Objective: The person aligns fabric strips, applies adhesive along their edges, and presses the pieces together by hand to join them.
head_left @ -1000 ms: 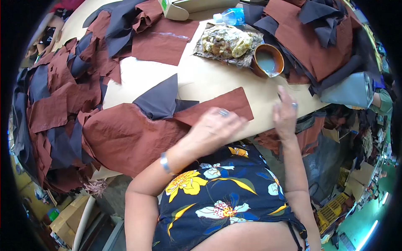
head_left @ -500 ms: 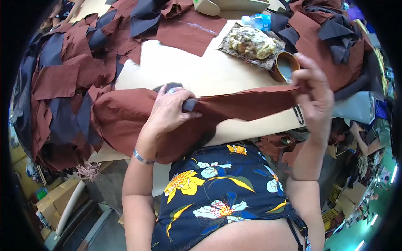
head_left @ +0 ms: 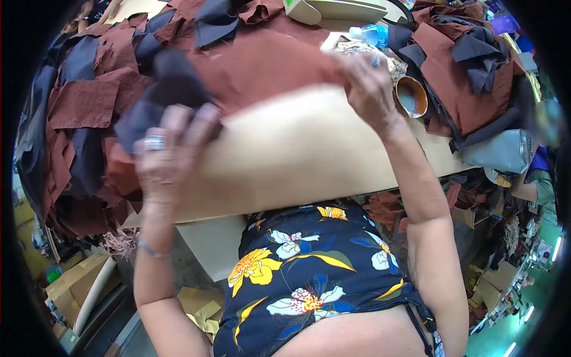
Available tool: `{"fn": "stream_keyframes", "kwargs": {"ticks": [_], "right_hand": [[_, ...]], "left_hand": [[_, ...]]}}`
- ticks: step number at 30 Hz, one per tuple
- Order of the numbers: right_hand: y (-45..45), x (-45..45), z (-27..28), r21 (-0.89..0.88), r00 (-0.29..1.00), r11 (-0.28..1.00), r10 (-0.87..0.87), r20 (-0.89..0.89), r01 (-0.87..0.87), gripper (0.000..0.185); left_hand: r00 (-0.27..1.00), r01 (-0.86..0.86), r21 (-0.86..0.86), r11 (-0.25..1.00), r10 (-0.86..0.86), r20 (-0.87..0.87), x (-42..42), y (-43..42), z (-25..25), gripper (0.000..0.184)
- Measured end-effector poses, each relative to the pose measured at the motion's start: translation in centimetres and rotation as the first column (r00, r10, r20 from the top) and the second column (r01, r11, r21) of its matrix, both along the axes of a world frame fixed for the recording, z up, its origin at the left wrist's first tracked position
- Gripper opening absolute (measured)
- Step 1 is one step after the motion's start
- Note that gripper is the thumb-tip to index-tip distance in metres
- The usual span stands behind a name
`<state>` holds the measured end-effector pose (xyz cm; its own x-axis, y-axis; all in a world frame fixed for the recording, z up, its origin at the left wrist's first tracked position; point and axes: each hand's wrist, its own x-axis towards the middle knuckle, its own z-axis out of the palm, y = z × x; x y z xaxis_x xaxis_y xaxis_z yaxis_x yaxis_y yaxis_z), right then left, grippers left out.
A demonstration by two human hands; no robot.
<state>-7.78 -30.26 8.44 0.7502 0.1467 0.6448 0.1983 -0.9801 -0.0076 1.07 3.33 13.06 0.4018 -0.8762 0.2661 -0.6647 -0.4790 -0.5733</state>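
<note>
A large brown fabric piece [head_left: 273, 62] is spread over the far side of the table, blurred by motion. My right hand [head_left: 370, 89] pinches its right corner, beside the crumpled pale and grey bundle. My left hand [head_left: 172, 146] is smeared by motion, its fingers curled over a dark fabric piece [head_left: 172, 89] at the left end of the brown cloth. The dark piece is lifted and blurred too. Where exactly the left fingertips grip is hidden.
Piles of brown and dark fabric pieces [head_left: 83, 104] lie left, with more [head_left: 458, 89] at the right. Near my right hand are a round brown container [head_left: 411, 97], a bottle with blue label [head_left: 372, 35] and the crumpled bundle [head_left: 392, 62]. The tan table surface [head_left: 297, 157] shows in front.
The brown fabric has gone from the near table edge to the far side. My right hand moved left and away from me onto its corner; my left hand moved left with the dark piece.
</note>
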Motion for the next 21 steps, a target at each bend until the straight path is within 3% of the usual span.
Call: {"fn": "stream_keyframes", "kwargs": {"ticks": [2,3,4,7,10,12,14,17,21], "right_hand": [[-1.2,-2.5,-5.4,0.093,0.999,0.994,0.051,-0.015,-0.049,0.053],[-1.4,-4.4,-7.1,0.091,0.994,0.996,0.019,-0.108,-0.009,0.053],[-1.3,-6.4,-8.1,0.084,0.979,0.996,-0.016,-0.204,0.033,0.052],[-1.1,-9.9,-8.4,0.126,0.943,0.98,-0.106,-0.314,0.152,0.051],[-1.3,-11.2,-5.8,0.049,0.946,0.972,-0.21,-0.246,0.229,0.049],[-3.2,-11.6,-2.7,0.059,0.941,0.95,-0.294,-0.168,0.307,0.049],[-5.0,-12.0,-0.7,0.062,0.823,0.85,-0.484,-0.296,0.523,0.049],[-7.5,-12.0,-0.3,-0.104,0.632,0.787,-0.56,-0.536,0.608,0.05],[-9.0,-10.9,-1.5,-0.148,0.519,0.76,-0.558,-0.648,0.633,0.051]], "left_hand": [[0.937,0.066,0.085,0.994,-0.032,-0.348,-3.2,-1.6,-4.9,0.055],[0.82,0.127,0.038,0.991,-0.083,-0.567,-4.5,-1.8,-6.7,0.055],[0.786,0.144,0.016,0.989,-0.105,-0.609,-5.9,-2.1,-7.7,0.058],[0.759,0.086,-0.087,0.992,-0.122,-0.64,-8.0,-4.1,-7.1,0.062],[0.818,0.209,-0.15,0.966,-0.257,-0.515,-8.8,-5.7,-8.2,0.061],[0.799,0.251,-0.126,0.96,-0.279,-0.533,-8.8,-6.5,-8.9,0.06],[0.796,0.238,-0.095,0.967,-0.25,-0.551,-8.5,-6.9,-9.7,0.058],[0.766,0.232,-0.156,0.96,-0.279,-0.579,-8.1,-6.6,-11.0,0.059],[0.744,0.269,-0.195,0.943,-0.332,-0.579,-7.8,-6.2,-11.9,0.053]]}}
